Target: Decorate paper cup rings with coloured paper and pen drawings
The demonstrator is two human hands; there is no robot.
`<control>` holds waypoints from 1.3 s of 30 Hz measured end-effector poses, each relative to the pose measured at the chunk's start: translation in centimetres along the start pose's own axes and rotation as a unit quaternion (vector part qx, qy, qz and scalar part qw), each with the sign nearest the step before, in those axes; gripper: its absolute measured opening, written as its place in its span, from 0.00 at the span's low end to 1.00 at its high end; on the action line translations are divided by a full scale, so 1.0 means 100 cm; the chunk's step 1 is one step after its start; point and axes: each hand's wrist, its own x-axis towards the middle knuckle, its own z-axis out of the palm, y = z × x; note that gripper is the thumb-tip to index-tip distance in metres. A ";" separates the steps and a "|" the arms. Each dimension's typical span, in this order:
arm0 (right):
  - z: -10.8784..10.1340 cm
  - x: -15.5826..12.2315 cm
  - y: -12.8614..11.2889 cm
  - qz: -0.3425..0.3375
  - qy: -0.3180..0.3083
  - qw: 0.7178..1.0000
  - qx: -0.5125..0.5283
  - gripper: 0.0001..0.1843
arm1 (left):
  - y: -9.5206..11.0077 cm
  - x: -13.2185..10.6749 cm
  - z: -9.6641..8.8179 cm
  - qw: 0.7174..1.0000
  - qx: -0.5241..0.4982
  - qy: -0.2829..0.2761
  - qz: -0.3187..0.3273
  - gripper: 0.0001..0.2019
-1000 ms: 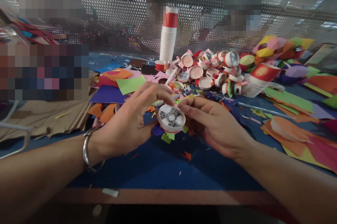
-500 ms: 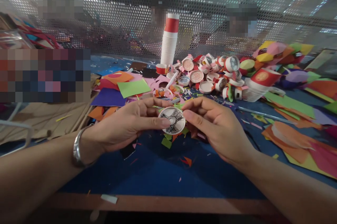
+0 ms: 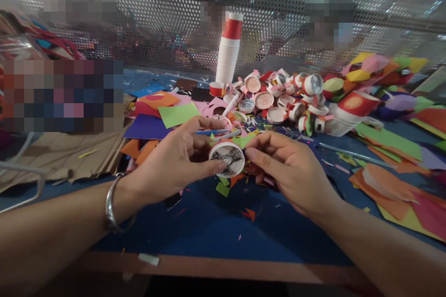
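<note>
Between my hands is a cut-off paper cup base, its round white face scribbled with a black marker pattern and its rim facing me. My left hand, with a silver bangle on the wrist, presses its thumb on the left part of that face; the index finger is raised off the rim. At the right rim my right hand pinches with thumb and fingertips, though exactly what lies between them is hidden. Small green scraps and orange scraps lie on the blue table beneath.
Behind are a tall stack of paper cups and a heap of cut cup pieces. A tilted cup stack lies at right, near coloured paper sheets. Cardboard is at left. A perforated metal screen stands at the back.
My left index finger has lifted up from the top of the cup base, and the base has tipped slightly so its red side shows. My right hand stays at the rim.
</note>
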 end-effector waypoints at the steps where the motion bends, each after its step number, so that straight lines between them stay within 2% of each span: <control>1: -0.001 0.000 0.000 0.001 0.001 1.000 0.001 0.11 | -0.001 0.000 -0.001 1.000 0.000 -0.001 -0.005 0.29; 8: -0.003 0.001 0.000 0.026 0.019 0.999 0.005 0.12 | -0.003 -0.001 -0.007 1.000 0.017 -0.010 -0.006 0.31; 16: -0.004 0.002 -0.002 0.036 0.020 0.999 0.022 0.13 | 0.002 0.002 -0.014 0.999 0.001 -0.023 -0.031 0.26; 26: -0.007 0.002 0.000 0.047 0.030 0.998 0.009 0.14 | 0.002 0.006 -0.016 0.999 0.020 0.035 -0.033 0.28; 39: -0.009 0.004 -0.003 0.068 0.035 0.997 -0.004 0.14 | 0.000 0.008 -0.014 0.998 -0.003 0.044 -0.042 0.27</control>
